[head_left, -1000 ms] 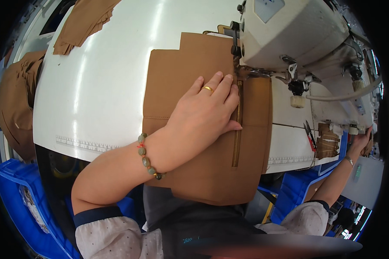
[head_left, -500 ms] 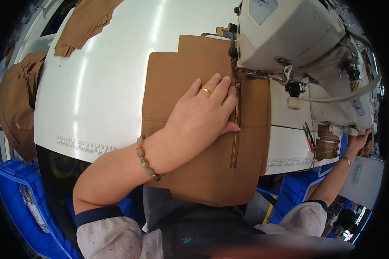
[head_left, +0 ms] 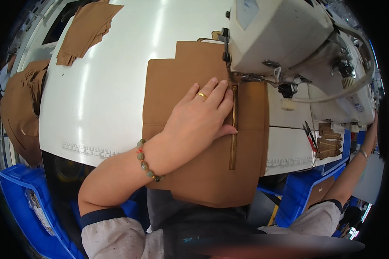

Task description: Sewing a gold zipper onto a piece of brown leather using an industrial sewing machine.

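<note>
My left hand (head_left: 203,112), with a gold ring and bead bracelet, lies flat with fingers spread on a brown flat panel (head_left: 203,177), beside its brass zipper (head_left: 232,151). The panel's upper part meets the needle and foot area (head_left: 242,77) of a white sewing machine (head_left: 281,34). My right hand (head_left: 371,121) reaches up along the machine's far right side; its fingers are mostly hidden there.
Brown cut pieces (head_left: 84,30) are stacked top left on the white table (head_left: 95,108), with more draped (head_left: 19,110) off its left edge. Red-handled snips (head_left: 311,138) lie beside small brown strips (head_left: 330,144). Blue bins (head_left: 17,181) flank the table below.
My right hand has moved upward and right, further behind the machine. The machine and table appear slightly shifted in view. My left hand stays in the same place on the panel.
</note>
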The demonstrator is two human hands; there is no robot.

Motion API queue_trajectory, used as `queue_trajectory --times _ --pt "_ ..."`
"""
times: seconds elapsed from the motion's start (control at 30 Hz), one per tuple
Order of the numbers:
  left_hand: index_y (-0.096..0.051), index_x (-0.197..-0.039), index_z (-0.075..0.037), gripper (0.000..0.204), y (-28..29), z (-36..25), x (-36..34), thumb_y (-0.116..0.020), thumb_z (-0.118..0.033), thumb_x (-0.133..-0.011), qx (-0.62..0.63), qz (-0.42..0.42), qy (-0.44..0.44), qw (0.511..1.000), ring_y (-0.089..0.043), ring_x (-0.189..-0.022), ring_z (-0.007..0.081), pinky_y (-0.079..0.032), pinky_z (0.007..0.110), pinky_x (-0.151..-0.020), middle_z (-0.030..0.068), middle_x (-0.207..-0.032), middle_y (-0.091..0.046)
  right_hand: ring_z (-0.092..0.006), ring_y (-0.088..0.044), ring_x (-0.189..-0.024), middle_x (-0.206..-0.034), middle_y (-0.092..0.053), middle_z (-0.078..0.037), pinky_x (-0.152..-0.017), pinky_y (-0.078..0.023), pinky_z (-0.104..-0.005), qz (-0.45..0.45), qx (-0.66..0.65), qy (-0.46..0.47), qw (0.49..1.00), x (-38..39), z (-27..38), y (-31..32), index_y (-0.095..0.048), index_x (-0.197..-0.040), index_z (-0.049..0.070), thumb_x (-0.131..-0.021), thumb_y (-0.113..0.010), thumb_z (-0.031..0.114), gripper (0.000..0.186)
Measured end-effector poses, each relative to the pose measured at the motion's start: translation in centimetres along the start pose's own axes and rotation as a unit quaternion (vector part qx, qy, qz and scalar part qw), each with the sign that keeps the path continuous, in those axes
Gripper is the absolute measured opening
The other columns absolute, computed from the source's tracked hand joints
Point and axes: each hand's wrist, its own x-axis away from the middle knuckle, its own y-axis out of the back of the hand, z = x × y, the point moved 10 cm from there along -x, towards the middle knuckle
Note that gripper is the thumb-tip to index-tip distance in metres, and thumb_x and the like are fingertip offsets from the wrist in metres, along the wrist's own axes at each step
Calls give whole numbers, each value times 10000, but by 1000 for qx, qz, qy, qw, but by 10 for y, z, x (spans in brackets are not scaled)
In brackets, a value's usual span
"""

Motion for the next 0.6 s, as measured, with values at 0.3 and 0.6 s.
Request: queue_trajectory --times 0.3,0.6 --pt "-586 -1393 15 734 0 -3 -8 -762 -453 -856 -17 38 -8 999 -537 -1361 342 -456 477 -1122 161 -1467 -562 -245 -619 -1253 -1422 -618 -130 -1060 -511 -385 -92 -24 158 983 35 2 -12 -604 -1424 19 -1019 -687 328 517" --pt "-588 -1390 28 746 3 -6 -9 -760 -457 -849 0 23 -16 1000 -540 -1344 363 -432 459 -1145 187 -1455 -573 -268 -644 -1214 -1317 -672 -148 -1039 -514 -423 -135 -309 58 940 120 -46 -43 -680 -1304 11 -1065 -613 282 367"
